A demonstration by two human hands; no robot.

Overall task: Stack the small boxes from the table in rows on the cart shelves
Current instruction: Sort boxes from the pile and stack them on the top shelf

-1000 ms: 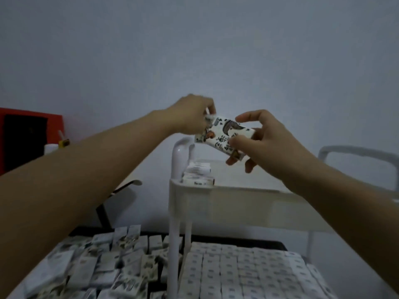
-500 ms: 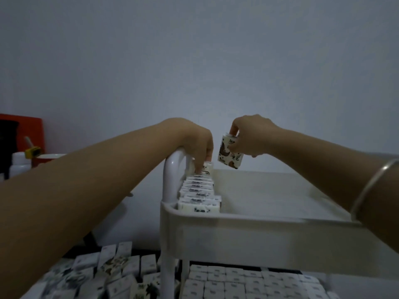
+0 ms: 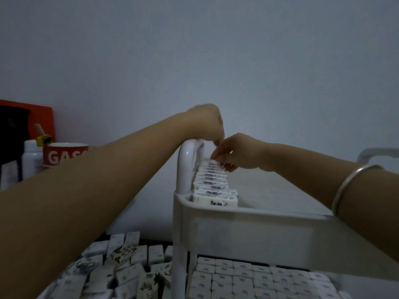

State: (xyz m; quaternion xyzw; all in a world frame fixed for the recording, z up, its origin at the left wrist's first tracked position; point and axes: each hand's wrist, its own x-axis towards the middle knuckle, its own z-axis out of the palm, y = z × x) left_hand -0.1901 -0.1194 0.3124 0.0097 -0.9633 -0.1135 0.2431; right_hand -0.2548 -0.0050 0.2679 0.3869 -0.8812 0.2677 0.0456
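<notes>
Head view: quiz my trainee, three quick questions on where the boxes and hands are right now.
1. True or false: the row of boxes stands along the right side of the top shelf.
2. The right hand reaches the row at its: A near end, B far end, C middle.
3. Fill in: the bracelet sits on the ___ wrist.
Key: 1 false, it runs along the left side; 2 B; 3 right.

White cart [image 3: 248, 229]; white black-printed boxes [image 3: 214, 196]; red mug [image 3: 64, 155].
</notes>
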